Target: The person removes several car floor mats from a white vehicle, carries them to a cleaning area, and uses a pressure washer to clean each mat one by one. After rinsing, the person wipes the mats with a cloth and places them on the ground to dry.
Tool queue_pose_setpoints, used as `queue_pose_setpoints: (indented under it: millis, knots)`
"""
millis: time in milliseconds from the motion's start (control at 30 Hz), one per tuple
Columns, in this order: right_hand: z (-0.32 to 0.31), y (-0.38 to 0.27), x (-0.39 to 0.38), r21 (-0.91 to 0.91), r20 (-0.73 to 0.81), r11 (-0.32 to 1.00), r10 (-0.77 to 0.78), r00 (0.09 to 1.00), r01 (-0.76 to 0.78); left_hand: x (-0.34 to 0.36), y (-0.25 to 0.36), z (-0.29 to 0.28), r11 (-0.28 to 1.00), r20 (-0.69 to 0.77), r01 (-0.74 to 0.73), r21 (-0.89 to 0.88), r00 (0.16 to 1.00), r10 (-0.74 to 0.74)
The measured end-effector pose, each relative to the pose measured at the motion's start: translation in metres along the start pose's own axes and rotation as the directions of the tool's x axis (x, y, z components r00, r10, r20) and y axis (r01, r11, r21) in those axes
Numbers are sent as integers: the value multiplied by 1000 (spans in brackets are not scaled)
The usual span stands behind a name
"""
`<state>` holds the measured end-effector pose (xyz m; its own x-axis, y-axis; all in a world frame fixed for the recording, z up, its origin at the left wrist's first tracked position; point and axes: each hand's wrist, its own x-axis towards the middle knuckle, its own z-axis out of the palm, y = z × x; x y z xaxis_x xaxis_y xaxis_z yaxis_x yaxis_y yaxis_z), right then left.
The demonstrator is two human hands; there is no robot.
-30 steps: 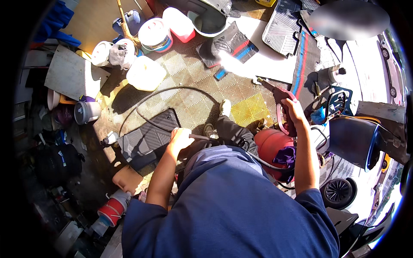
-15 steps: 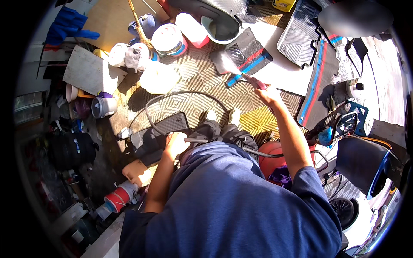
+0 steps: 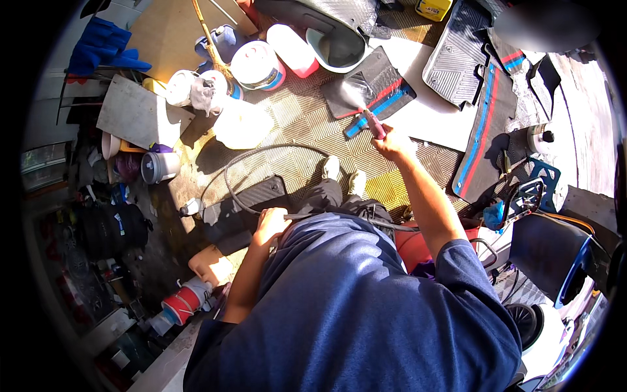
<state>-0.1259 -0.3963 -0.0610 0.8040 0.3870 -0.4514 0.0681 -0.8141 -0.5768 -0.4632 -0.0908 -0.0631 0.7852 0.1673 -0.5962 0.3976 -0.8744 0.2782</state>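
My right hand [image 3: 395,144] is closed around a reddish spray nozzle [image 3: 374,124], arm stretched forward. White spray [image 3: 353,93] leaves its tip and strikes a dark car floor mat [image 3: 373,67] with red and blue stripes, which lies on the floor ahead. At my left hip, my left hand [image 3: 272,225] is wrapped around a dark hose [image 3: 299,216]. The hose crosses in front of my waist, and a loop of it curves over the floor on the left. Another dark mat [image 3: 261,195] lies beyond my left hand.
White buckets [image 3: 255,62] and a broom [image 3: 212,49] stand at the far left. A long striped mat [image 3: 480,137] and a ribbed black mat [image 3: 457,59] lie to the right. Close on the right is a blue-black bin-like shell [image 3: 545,251]. My shoes [image 3: 331,168] stand on patterned flooring.
My right hand has shifted a little left, turning the nozzle more upright in view, and the spray lands slightly farther right on the mat. The left hand keeps its hold, slightly lower.
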Motion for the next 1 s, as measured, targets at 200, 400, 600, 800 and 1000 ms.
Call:
queue_pose_setpoints:
  millis: [200,400,600,800,1000]
  knots:
    - [-5,-7,6,-54,114,997,53,992,-47,22,-8,-10,1000,16,-11,-26,1000,11]
    - [-5,-1,16,-25,-18,998,57,998,-58,43,-14,-15,998,92,38,-56,995,-33]
    - [-30,14,25,63,-197,993,112,974,-101,58,-25,-22,998,92,6,-60,996,0]
    - [-45,30,32,150,-206,979,165,965,-136,67,-33,-22,998,68,-25,-54,997,29]
    - [-27,46,28,211,-234,976,111,966,-61,73,-34,-28,995,73,3,-101,997,4]
